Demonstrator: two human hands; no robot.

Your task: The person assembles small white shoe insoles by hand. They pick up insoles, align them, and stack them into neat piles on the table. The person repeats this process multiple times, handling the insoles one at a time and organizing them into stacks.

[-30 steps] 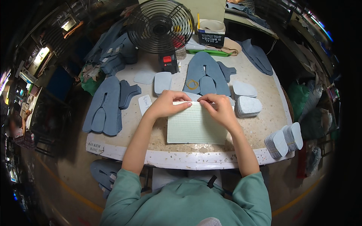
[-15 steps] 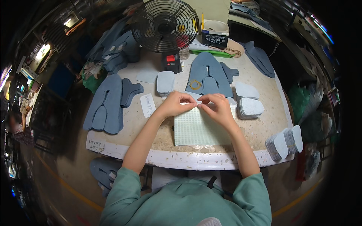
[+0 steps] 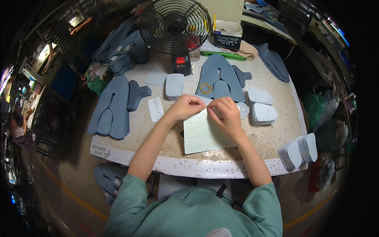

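A pale green sheet of small labels (image 3: 205, 132), printed in a fine grid, lies slightly turned on the table before me. My left hand (image 3: 188, 107) is closed in a pinch on its top edge. Beside it my right hand (image 3: 225, 112) pinches too, its thumb and forefinger meeting at the same edge. Whatever is between the right fingertips is too small to make out. Just beyond my hands lies a stack of blue-grey shoe upper pieces (image 3: 213, 69) with a yellow rubber band (image 3: 205, 88) on top. Pale rounded pieces (image 3: 242, 110) show partly behind my right hand.
Stacks of pale rounded pieces stand left (image 3: 174, 85) and right (image 3: 263, 113), with banded bundles (image 3: 290, 154) at the right corner. More blue-grey pieces (image 3: 110, 108) lie left, near a handwritten card (image 3: 155, 109). A caged fan (image 3: 175, 27) and a white tub (image 3: 227, 29) stand at the back.
The label sheet has turned slightly, its top right corner now hidden by my right hand. Both hands stay pinched at its top edge, the right shifted slightly.
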